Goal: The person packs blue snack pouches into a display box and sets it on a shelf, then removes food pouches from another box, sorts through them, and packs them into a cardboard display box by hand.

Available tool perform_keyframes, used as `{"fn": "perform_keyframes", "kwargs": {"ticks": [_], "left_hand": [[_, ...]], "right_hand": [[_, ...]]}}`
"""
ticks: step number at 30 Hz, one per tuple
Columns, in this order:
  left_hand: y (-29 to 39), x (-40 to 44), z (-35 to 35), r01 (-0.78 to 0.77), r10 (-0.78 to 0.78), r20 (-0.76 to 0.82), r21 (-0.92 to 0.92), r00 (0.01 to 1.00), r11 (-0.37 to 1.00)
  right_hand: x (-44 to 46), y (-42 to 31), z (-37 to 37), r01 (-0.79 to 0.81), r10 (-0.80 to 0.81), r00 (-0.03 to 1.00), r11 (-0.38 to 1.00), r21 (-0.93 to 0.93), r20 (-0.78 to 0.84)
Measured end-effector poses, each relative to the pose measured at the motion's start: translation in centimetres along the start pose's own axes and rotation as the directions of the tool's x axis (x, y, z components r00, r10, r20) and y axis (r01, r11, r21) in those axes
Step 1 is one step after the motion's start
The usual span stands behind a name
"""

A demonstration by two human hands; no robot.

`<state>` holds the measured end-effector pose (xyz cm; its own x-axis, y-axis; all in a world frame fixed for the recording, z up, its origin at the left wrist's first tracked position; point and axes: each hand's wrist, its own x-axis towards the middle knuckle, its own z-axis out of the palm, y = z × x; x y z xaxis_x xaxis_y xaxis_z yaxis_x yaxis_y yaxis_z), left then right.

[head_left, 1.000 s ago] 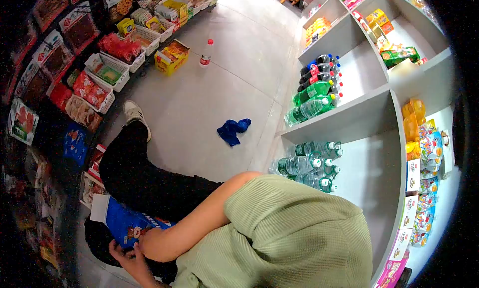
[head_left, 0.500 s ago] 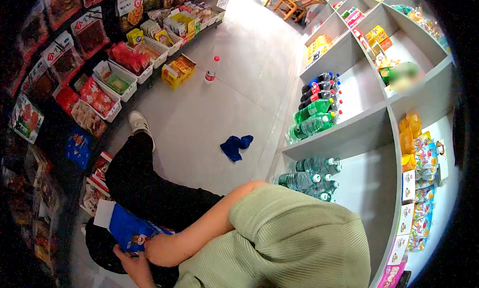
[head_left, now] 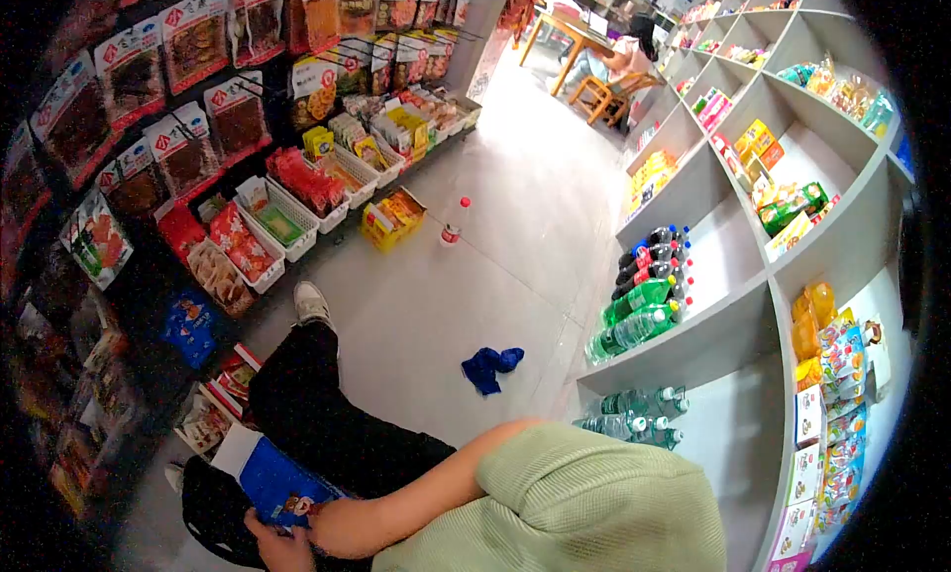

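A blue box (head_left: 282, 485) with a cartoon bear print and a white open flap lies against my black-trousered legs at the lower left. My left hand (head_left: 279, 546) comes from the bottom edge, its fingers closed on the lower edge of this box. My right hand (head_left: 332, 528) is at the right end of the box, below a bare forearm and a green sleeve; its fingers are mostly hidden.
Dark blue cloth or plastic (head_left: 490, 369), a red-capped bottle (head_left: 457, 221) and a yellow carton (head_left: 393, 218) are on the floor. Hanging packets and white baskets (head_left: 277, 220) line the left. Shelves (head_left: 693, 374) with bottles stand right. A person (head_left: 631, 55) sits at a far table.
The view has tilted up, so floor items and shelves sit lower and the far table shows. My left fingers, spread beside the box earlier, have closed on its edge.
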<state>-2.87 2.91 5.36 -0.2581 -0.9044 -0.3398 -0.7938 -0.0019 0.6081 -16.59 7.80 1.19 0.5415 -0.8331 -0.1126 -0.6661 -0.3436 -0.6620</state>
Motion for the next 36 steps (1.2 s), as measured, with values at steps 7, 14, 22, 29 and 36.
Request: {"fn": "perform_keyframes", "kwargs": {"ticks": [7,14,22,29,36], "left_hand": [[-0.2,-1.1,0.1,-0.004,0.004,0.0,0.025,1.0,1.0],[-3.6,-1.3,1.9,-0.126,0.124,-0.054,-0.032,0.991,0.992],[0.0,-1.8,-0.4,-0.112,0.116,-0.008,0.199,0.993,0.974],[0.3,-1.9,-0.4,-0.124,0.133,-0.055,0.133,0.99,0.983],[-1.7,-1.2,0.4,-0.154,0.165,-0.077,0.128,0.983,0.98]], "right_hand": [[0.3,0.5,-2.5,0.08,-0.079,0.997,0.99,-0.12,0.019],[0.2,0.3,-3.6,0.058,-0.065,0.992,0.996,-0.061,-0.106],[0.3,0.2,-1.3,0.085,-0.09,0.995,0.993,-0.081,-0.051],[0.2,0.4,-0.7,0.099,-0.107,0.993,0.987,-0.125,-0.058],[0.2,0.3,-1.1,0.096,-0.102,0.993,0.991,-0.091,-0.064]]}}
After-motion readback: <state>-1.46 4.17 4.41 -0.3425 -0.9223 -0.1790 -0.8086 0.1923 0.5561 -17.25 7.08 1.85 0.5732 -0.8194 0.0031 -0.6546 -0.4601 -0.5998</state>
